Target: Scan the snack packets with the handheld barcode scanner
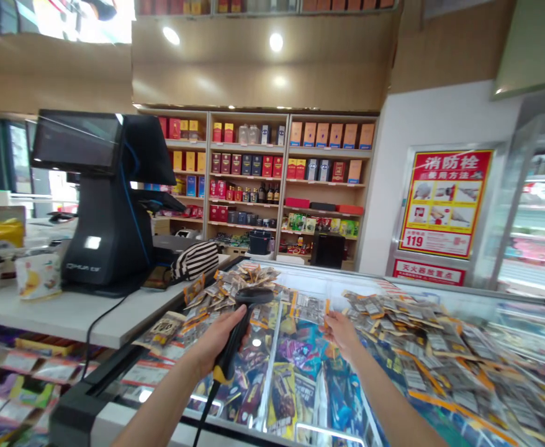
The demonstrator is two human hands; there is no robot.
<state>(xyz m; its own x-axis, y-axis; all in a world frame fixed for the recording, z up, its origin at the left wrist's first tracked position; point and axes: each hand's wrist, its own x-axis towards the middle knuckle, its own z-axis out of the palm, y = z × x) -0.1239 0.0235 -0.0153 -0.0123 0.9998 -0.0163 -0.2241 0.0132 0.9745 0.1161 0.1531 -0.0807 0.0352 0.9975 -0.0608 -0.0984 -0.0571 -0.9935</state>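
Observation:
My left hand (217,340) grips a black barcode scanner (243,320) with a yellow base and a cable hanging down. The scanner head points toward a small snack packet (310,308) with an orange edge, which my right hand (342,333) pinches by its lower corner. Both hands are over the glass lid of a chest freezer (295,372). Several similar small packets (421,341) lie in heaps on the glass to the right, and another heap (228,282) lies behind the scanner.
A black checkout terminal (109,198) stands on a white counter (67,310) at left, with a striped pouch (195,259) beside it. Shelves of boxed goods (263,180) fill the back wall. A red fire-hose poster (444,205) and a glass-door cooler (537,217) are at right.

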